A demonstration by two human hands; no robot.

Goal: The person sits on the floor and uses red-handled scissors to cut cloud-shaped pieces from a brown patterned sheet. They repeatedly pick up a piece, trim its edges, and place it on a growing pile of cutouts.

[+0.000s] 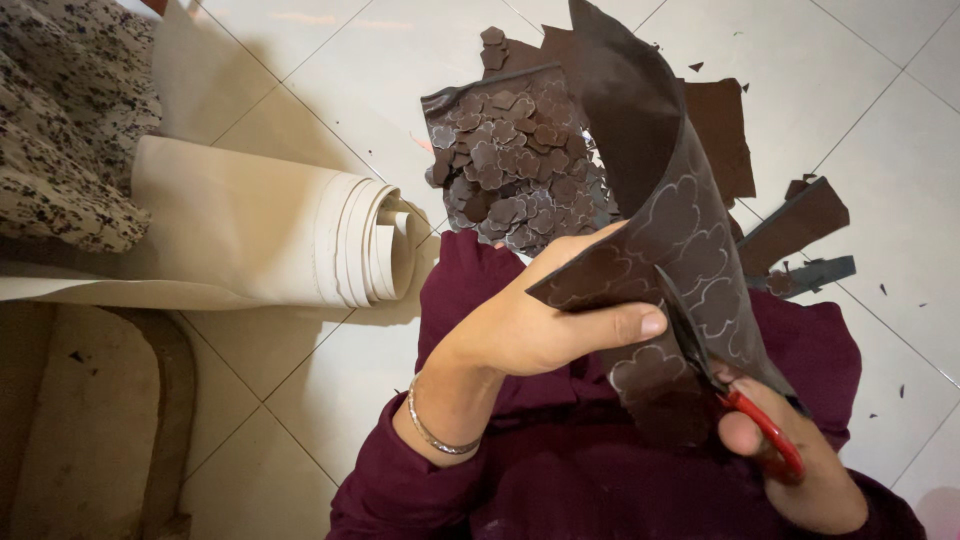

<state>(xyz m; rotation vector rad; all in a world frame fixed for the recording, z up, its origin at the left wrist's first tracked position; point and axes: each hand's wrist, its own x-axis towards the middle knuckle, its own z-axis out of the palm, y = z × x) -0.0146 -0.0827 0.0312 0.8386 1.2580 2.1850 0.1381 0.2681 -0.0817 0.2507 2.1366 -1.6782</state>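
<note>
Two hands work one curled brown leather sheet [665, 190] above the lap: left hand [530, 315] pinches its lower edge, right hand [790, 465] grips red-handled scissors [730, 385], blades set into the marked flower outlines.

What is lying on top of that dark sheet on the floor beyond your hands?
A heap of cut-out flower shapes covers most of the dark sheet. The curled brown sheet in the left hand hides the heap's right side.
</note>
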